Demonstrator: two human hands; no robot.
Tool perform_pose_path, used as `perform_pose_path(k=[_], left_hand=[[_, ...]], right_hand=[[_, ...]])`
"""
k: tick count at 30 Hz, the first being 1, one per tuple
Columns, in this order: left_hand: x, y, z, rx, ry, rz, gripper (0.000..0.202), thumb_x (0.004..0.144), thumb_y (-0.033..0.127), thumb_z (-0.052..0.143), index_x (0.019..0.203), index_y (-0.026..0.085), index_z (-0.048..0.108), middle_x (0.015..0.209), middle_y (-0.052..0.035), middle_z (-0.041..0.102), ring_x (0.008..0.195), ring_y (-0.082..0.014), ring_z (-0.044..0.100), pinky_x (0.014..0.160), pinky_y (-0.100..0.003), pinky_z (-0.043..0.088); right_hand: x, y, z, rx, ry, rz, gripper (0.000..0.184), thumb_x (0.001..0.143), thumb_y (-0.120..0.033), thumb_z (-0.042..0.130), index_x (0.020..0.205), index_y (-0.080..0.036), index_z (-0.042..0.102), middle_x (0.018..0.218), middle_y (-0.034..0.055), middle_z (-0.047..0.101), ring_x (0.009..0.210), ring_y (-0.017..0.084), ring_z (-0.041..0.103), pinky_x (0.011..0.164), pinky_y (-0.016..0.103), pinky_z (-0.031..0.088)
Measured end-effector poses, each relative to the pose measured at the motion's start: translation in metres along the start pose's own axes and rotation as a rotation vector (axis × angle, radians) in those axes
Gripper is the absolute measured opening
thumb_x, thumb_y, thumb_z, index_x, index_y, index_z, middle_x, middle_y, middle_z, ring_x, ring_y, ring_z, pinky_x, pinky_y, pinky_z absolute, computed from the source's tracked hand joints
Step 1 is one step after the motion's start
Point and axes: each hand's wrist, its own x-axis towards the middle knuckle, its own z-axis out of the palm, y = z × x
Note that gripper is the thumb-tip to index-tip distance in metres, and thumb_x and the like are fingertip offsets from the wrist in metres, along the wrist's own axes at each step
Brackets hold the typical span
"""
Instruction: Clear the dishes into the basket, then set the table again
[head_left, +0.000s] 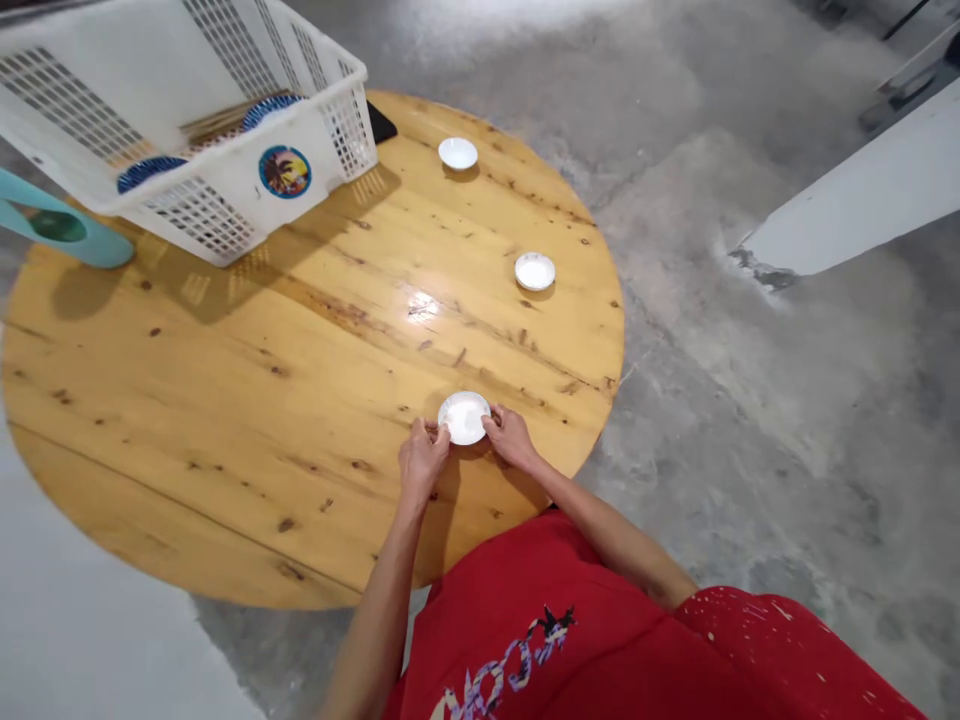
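Your left hand (421, 462) and right hand (511, 437) pinch a small white dish (464, 417) between them at the near edge of a round wooden desk (262, 400). The fingertips are closed on its rim from opposite sides, and the dish appears to sit flat on the wood just ahead of your knuckles. Whether it is glazed ceramic or plastic cannot be told, so judge it light, stiff and slick, and liable to chip if ceramic. The raised rim under your fingers looks the surest hold, since the shallow glossy middle offers little purchase. A second dish (535, 271) sits well beyond your right hand, and a third dish (457, 153) farther still, the two well apart. Far ahead of your left hand a white lattice basket (225, 200) stands on the desk, with blue-rimmed plates (268, 105) inside it. A teal object (60, 230) lies beside the basket, too cut off to identify. Bare concrete floor (750, 400) spreads out past your right hand.
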Motion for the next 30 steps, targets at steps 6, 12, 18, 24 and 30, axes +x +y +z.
perform_pose_path(k=[6, 12, 18, 24, 30], left_hand=[[0.008, -0.002, 0.014, -0.272, -0.216, -0.014, 0.031, 0.092, 0.03, 0.042, 0.107, 0.012, 0.063, 0.081, -0.0131, 0.075, 0.068, -0.0217, 0.074, 0.062, -0.027, 0.054], [-0.011, -0.017, 0.031, -0.323, -0.313, 0.1, 0.027, 0.089, 0.026, 0.046, 0.105, 0.013, 0.062, 0.075, -0.0091, 0.074, 0.059, -0.0195, 0.071, 0.057, -0.025, 0.052], [-0.05, -0.033, 0.039, -0.264, -0.324, 0.133, 0.023, 0.088, 0.026, 0.046, 0.099, 0.016, 0.064, 0.066, -0.0048, 0.07, 0.06, -0.0188, 0.068, 0.061, -0.026, 0.05], [-0.077, -0.021, 0.048, -0.265, -0.14, 0.216, 0.02, 0.083, 0.024, 0.047, 0.087, 0.015, 0.065, 0.08, -0.0072, 0.07, 0.072, -0.0184, 0.066, 0.065, -0.025, 0.048], [-0.097, 0.047, 0.098, -0.446, -0.158, 0.136, 0.022, 0.084, 0.03, 0.048, 0.092, 0.016, 0.063, 0.075, -0.0027, 0.067, 0.058, -0.0143, 0.062, 0.053, -0.022, 0.047]], right_hand=[[-0.006, -0.005, 0.003, -0.011, 0.047, 0.027, 0.012, 0.081, -0.02, 0.051, 0.08, -0.017, 0.063, 0.067, 0.0005, 0.06, 0.063, 0.015, 0.051, 0.061, 0.023, 0.037], [-0.045, 0.012, 0.008, 0.02, 0.132, 0.135, 0.011, 0.078, -0.018, 0.05, 0.076, -0.018, 0.06, 0.062, 0.0001, 0.058, 0.059, 0.015, 0.052, 0.057, 0.023, 0.037], [-0.093, 0.027, 0.013, 0.102, 0.153, 0.158, 0.014, 0.076, -0.023, 0.049, 0.079, -0.018, 0.061, 0.062, 0.0, 0.058, 0.058, 0.015, 0.051, 0.055, 0.024, 0.038], [-0.109, 0.033, -0.009, 0.145, 0.131, 0.054, 0.012, 0.076, -0.029, 0.05, 0.073, -0.02, 0.057, 0.061, -0.0014, 0.055, 0.059, 0.015, 0.048, 0.056, 0.024, 0.037], [-0.11, 0.077, -0.081, 0.2, 0.164, -0.051, 0.019, 0.081, -0.038, 0.05, 0.074, -0.021, 0.051, 0.063, -0.0029, 0.051, 0.057, 0.014, 0.044, 0.056, 0.024, 0.035]])
